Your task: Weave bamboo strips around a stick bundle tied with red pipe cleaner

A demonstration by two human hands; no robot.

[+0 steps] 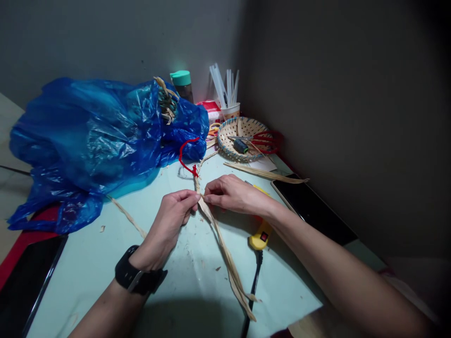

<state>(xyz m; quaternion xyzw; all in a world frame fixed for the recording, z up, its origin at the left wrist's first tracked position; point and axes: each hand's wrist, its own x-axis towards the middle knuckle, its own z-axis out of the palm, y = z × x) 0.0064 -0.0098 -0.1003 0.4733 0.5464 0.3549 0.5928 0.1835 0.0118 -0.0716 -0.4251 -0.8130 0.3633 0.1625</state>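
Note:
A braid of dried straw-like strips lies along the middle of the table, its far end tied with red cord. Thumb and fingers of my left hand pinch the braid where the plaiting meets the loose strips. Close beside it, my right hand pinches the same spot from the right. Loose strips trail from my fingers toward the near edge. Under my right forearm, a yellow corded tool with a red switch is partly hidden.
A large blue plastic bag fills the back left. Behind the hands stand a woven basket holding thread and red-handled scissors, plus a cup of white sticks. Dark-screened devices lie left and right.

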